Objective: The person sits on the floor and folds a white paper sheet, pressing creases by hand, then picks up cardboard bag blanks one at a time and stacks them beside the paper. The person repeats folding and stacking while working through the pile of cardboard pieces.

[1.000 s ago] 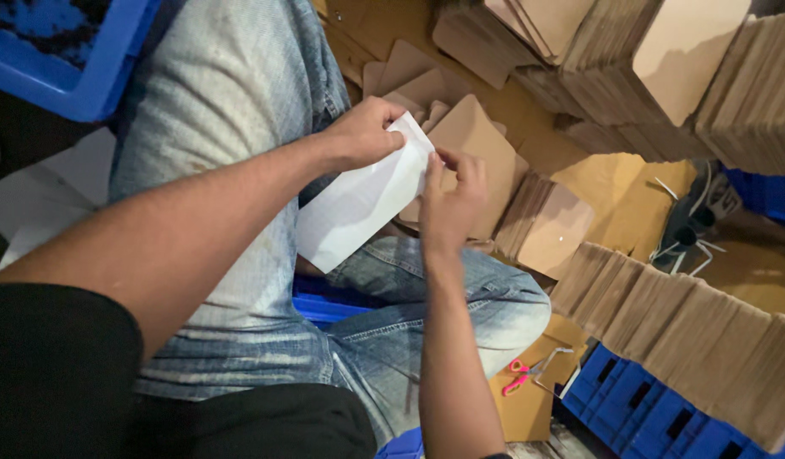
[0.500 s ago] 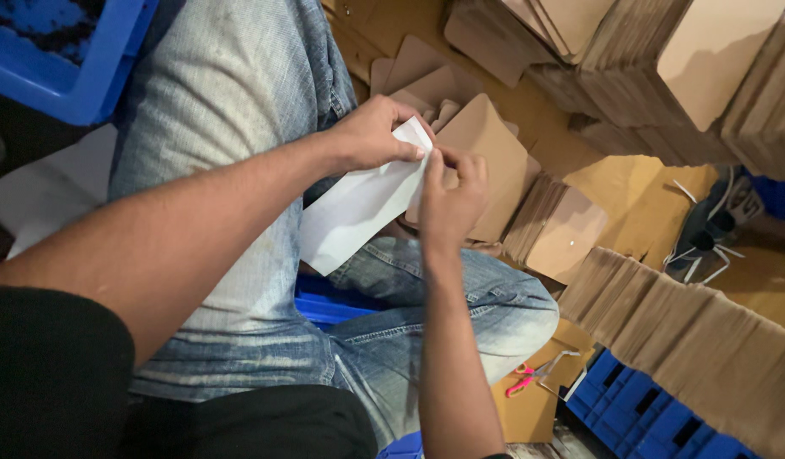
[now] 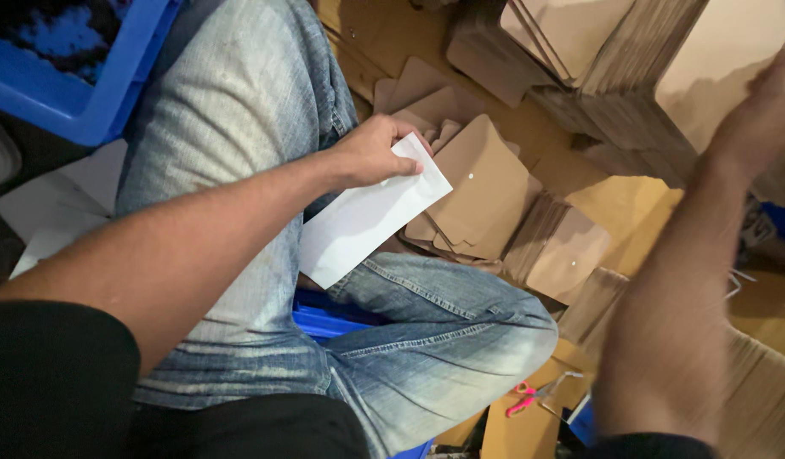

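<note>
My left hand (image 3: 371, 153) grips a white rectangular paper card (image 3: 371, 223) by its upper edge, holding it above my jeans-clad legs. My right hand (image 3: 762, 106) is blurred at the upper right, reaching against the upright stacks of brown cardboard cards (image 3: 665, 59); whether it grips one cannot be told. A loose pile of brown rounded cardboard cards (image 3: 482, 191) with small holes lies just right of the white card.
A blue plastic crate (image 3: 69, 81) sits at the upper left. Another stack of brown cards (image 3: 563, 251) rests by my knee. Pink-handled scissors (image 3: 522, 399) lie near the bottom. White sheets (image 3: 44, 212) lie at the left. A blue bin edge (image 3: 333, 316) shows under my leg.
My right hand let go of the white card and swung out to the upper right toward the cardboard stacks. The left hand still holds the card, now alone.
</note>
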Demonstrator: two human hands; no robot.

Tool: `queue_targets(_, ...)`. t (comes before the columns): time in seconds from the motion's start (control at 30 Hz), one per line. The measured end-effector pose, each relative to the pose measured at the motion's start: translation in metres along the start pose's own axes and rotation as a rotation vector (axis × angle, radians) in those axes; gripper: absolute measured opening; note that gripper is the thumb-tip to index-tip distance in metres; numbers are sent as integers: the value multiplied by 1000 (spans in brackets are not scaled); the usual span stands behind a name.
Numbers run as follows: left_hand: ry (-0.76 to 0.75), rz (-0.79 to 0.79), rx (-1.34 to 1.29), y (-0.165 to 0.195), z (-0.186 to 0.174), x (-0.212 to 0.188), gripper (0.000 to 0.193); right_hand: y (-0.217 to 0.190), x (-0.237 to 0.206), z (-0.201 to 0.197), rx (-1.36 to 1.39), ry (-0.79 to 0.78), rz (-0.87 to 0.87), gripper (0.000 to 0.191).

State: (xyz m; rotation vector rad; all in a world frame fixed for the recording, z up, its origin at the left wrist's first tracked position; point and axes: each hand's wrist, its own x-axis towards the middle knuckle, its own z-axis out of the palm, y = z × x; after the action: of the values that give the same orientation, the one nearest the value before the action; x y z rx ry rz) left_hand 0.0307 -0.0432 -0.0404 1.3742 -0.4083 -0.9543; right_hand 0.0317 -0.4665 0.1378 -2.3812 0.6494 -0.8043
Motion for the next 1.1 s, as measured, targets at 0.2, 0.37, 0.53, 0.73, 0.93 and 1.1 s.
queue_targets(0.2,4,-27,-22,-1,2,1,26,14,-4,0,-630,-182,-430,17)
queue_targets(0.37,-13,-36,-63,-3,1,2,25,-31,-50,-31,-463,-548,-528,57)
queue_targets(0.53,-15,17,-31,-7,2,3,26,-80,-135,-39,-438,-359,-343,55)
queue_targets(0.73,-7,59,-41,-9,1,2,23,-120,-273,14,22,295,124,42)
queue_targets(0.93,-27,34,-23,-11,0,-1,21,-98,-330,36,-134,25,-85,29)
queue_targets(1.1,-30,74,-65,-9,2,0,22,-94,-317,27,-191,73,-68,25)
